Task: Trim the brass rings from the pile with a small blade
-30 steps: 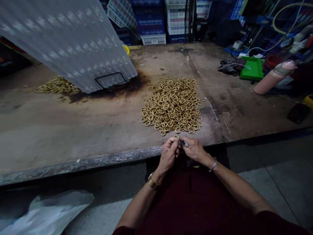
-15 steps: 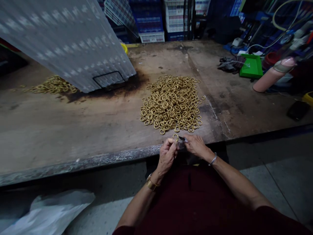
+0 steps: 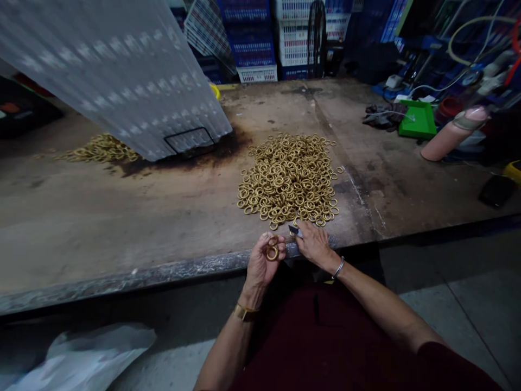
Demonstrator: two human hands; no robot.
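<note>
A heap of brass-coloured rings [image 3: 291, 176] lies on the worn wooden table near its front edge. In front of it, my left hand [image 3: 262, 260] is turned palm up, its fingers curled round a few brass rings [image 3: 272, 252]. Just to the right, my right hand [image 3: 315, 244] grips a small knife [image 3: 294, 231] with a dark blade that points left. The fingertips of my right hand are at the heap's front edge, by a ring. Whether they touch that ring, I cannot tell.
A grey ribbed panel [image 3: 134, 70] leans over the table's left part, with a second ring pile [image 3: 100, 149] beside it. At the right are a green tray [image 3: 418, 120], a pink bottle [image 3: 451, 133] and a black object [image 3: 496, 190]. Crates [image 3: 248, 32] stand behind.
My left hand has moved left and down and turned palm up, with rings now showing in it. My right hand has shifted left to the heap's front edge, still holding the knife.
</note>
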